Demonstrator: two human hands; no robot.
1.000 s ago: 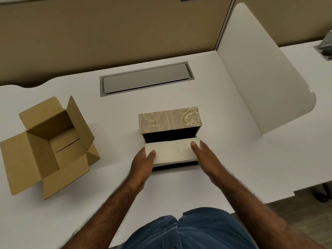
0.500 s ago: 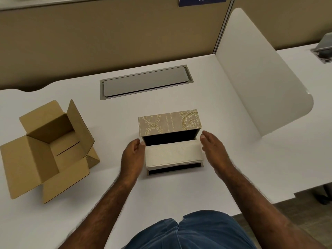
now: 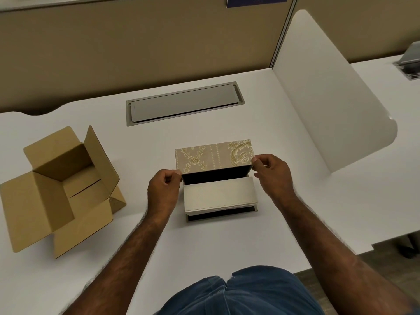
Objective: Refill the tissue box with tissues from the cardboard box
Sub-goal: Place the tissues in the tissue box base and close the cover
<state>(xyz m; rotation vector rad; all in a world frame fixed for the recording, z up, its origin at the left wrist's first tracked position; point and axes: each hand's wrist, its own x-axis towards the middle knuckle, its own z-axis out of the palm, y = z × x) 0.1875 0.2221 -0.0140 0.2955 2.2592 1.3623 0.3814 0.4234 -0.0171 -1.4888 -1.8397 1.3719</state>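
The tissue box (image 3: 221, 214) sits open at the middle of the white desk, its gold-patterned lid (image 3: 213, 156) standing up at the back. A cream stack of tissues (image 3: 219, 194) lies inside it, over the black interior. My left hand (image 3: 163, 190) pinches the lid's lower left corner. My right hand (image 3: 271, 175) pinches the lid's lower right corner. The brown cardboard box (image 3: 61, 189) stands to the left with all flaps open; its inside looks empty.
A grey cable hatch (image 3: 185, 103) is set into the desk (image 3: 227, 242) behind the tissue box. A white curved divider panel (image 3: 329, 94) stands at the right, with another desk beyond it. A tan partition wall runs along the back.
Both hands left the tissue stack, moved outward and then back to the lid's lower corners, where they now pinch it. The tissues lie settled in the box.
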